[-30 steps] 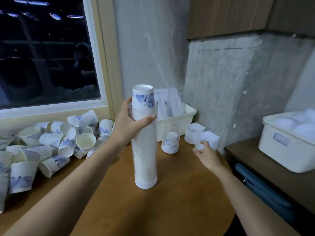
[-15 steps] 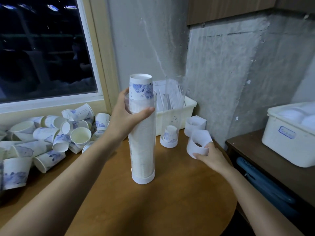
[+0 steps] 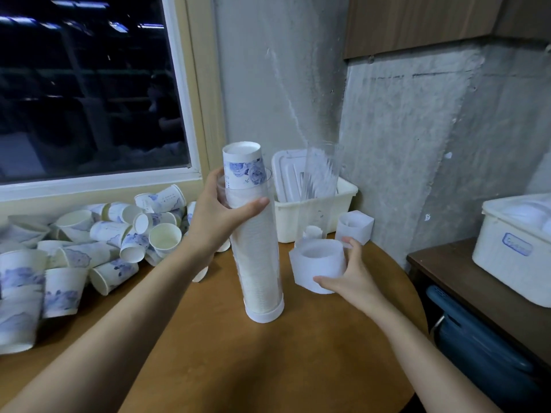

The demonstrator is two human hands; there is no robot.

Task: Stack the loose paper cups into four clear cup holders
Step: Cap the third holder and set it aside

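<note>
A clear cup holder (image 3: 261,263) full of stacked paper cups stands upright mid-table on its white base. An upside-down cup with a blue flower print (image 3: 244,166) sticks out of its top. My left hand (image 3: 219,214) grips the holder near the top. My right hand (image 3: 348,274) holds a white cap (image 3: 319,263) just right of the holder, above the table. A second clear holder (image 3: 317,201) stands behind with one cup at its bottom. Loose cups (image 3: 89,248) lie heaped at the left.
A white bin (image 3: 316,213) with a lid in it sits against the wall. Another white cap (image 3: 354,226) stands right of it. A lidded white box (image 3: 515,248) rests on a dark lower shelf at right. The round wooden table (image 3: 238,353) ends near me.
My right hand picked up the white cap from near the wall and brought it toward the full holder. My left hand kept its grip on the holder.
</note>
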